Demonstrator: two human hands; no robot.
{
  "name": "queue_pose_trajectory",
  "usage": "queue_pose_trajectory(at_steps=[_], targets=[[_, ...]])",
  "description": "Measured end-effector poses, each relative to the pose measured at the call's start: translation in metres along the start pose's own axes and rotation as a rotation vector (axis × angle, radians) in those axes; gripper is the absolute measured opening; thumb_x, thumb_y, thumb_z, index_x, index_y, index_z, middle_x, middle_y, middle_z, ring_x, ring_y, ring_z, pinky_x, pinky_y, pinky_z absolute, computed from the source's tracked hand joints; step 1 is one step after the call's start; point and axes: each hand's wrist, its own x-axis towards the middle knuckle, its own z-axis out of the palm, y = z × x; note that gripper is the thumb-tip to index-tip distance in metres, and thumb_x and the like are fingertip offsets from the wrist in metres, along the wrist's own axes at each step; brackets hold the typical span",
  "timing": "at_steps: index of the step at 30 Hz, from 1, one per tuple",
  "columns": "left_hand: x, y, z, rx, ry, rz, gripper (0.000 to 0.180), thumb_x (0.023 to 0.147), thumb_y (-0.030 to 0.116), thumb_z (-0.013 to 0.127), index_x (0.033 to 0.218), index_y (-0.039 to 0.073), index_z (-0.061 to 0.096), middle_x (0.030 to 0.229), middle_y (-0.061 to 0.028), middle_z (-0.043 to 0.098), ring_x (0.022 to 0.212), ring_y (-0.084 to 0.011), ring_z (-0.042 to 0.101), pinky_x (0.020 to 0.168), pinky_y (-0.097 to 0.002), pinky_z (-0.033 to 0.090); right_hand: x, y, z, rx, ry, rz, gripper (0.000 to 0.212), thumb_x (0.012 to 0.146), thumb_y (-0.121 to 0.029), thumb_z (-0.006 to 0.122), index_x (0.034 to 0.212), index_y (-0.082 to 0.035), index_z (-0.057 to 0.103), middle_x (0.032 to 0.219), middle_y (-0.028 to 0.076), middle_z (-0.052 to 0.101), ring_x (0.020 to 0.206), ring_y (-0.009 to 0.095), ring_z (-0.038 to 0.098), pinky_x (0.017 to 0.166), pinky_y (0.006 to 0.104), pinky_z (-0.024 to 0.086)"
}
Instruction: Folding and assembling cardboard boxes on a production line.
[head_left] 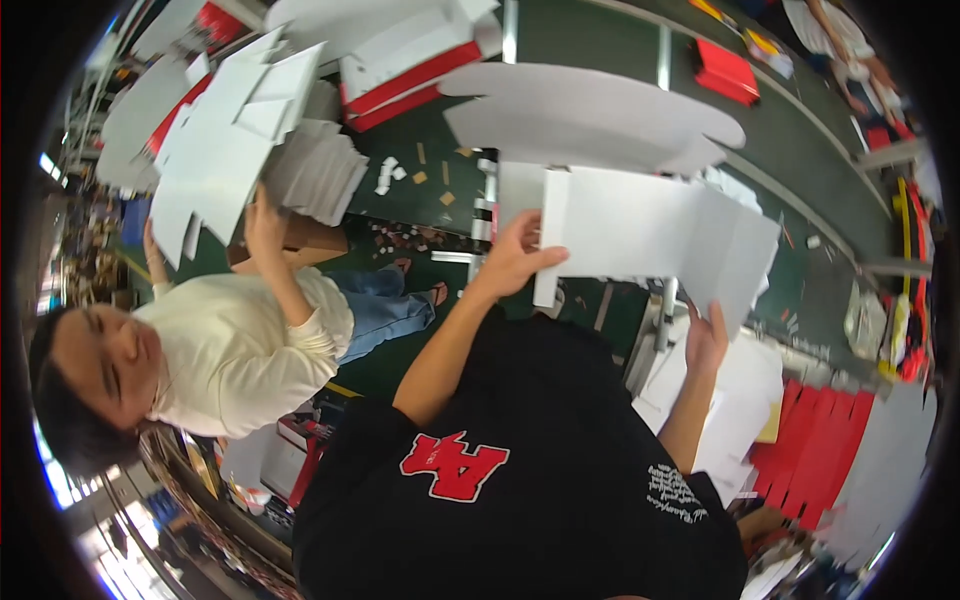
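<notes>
A white cardboard box blank (620,220), partly folded, spans the space between my two hands. My left hand (522,256) grips its narrow upturned left edge, thumb on the near side and fingers behind. At the other end, my right hand (708,338) holds the lower edge of the right-hand panel, which bends away from the middle along a crease. Some of the right fingers are hidden behind the panel. Just beyond lies another white cardboard sheet (600,118) with a long curved edge, partly covered by the held blank.
To the left, a co-worker (250,350) in a light top holds a large cut white cardboard sheet (215,130). White sheets (320,175) are stacked beside it. A red-and-white box (410,85) and a red box (726,70) lie farther off. Red sheets (815,450) are at right.
</notes>
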Motion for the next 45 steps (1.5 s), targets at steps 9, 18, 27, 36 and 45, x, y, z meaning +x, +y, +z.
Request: queue_pose_trajectory(at_steps=[9, 18, 27, 36, 45], targets=[[-0.010, -0.023, 0.000, 0.218, 0.316, 0.133, 0.050, 0.077, 0.014, 0.061, 0.120, -0.005, 0.046, 0.106, -0.0115, 0.057, 0.096, -0.0179, 0.055, 0.083, -0.0312, 0.044, -0.011, 0.011, 0.006, -0.076, -0.116, 0.110, 0.047, 0.090, -0.009, 0.054, 0.133, -0.005, 0.037, 0.128, 0.010, 0.047, 0.118, 0.025, 0.046, 0.100, 0.0489, 0.040], [-0.006, -0.029, -0.030, 0.077, 0.545, -0.190, 0.038, 0.077, 0.016, 0.057, 0.105, -0.009, 0.056, 0.095, -0.0125, 0.063, 0.085, -0.0195, 0.060, 0.077, -0.0313, 0.046, 0.036, -0.073, 0.178, -1.100, 0.056, -0.859, 0.048, 0.082, -0.013, 0.064, 0.123, 0.003, 0.046, 0.121, 0.017, 0.050, 0.114, 0.028, 0.046, 0.098, 0.0357, 0.035], [0.010, -0.044, -0.056, 0.019, 0.496, -0.263, 0.038, 0.076, 0.015, 0.061, 0.107, -0.006, 0.055, 0.096, -0.0118, 0.063, 0.086, -0.0195, 0.059, 0.077, -0.0315, 0.047, 0.254, 0.015, 0.473, -1.398, -0.842, -0.399, 0.050, 0.073, -0.040, 0.068, 0.096, 0.004, 0.063, 0.089, 0.018, 0.064, 0.086, 0.030, 0.062, 0.076, 0.0360, 0.048], [0.011, -0.046, -0.085, -0.182, 0.428, -0.356, 0.044, 0.075, 0.013, 0.064, 0.113, -0.005, 0.051, 0.101, -0.0107, 0.062, 0.092, -0.0177, 0.058, 0.082, -0.0320, 0.046, 0.324, 0.138, 0.583, -1.635, -0.995, -0.667, 0.025, 0.070, -0.020, 0.061, 0.085, -0.002, 0.068, 0.091, 0.017, 0.066, 0.083, 0.032, 0.064, 0.072, 0.0404, 0.051], [0.025, -0.036, -0.095, -0.156, 0.378, -0.357, 0.041, 0.074, 0.012, 0.063, 0.111, -0.005, 0.053, 0.098, -0.0087, 0.062, 0.089, -0.0154, 0.057, 0.080, -0.0290, 0.046, 0.310, 0.113, 0.602, -1.788, -1.198, -0.625, 0.030, 0.069, -0.026, 0.068, 0.088, -0.003, 0.069, 0.088, 0.022, 0.066, 0.085, 0.036, 0.064, 0.075, 0.0439, 0.051]])
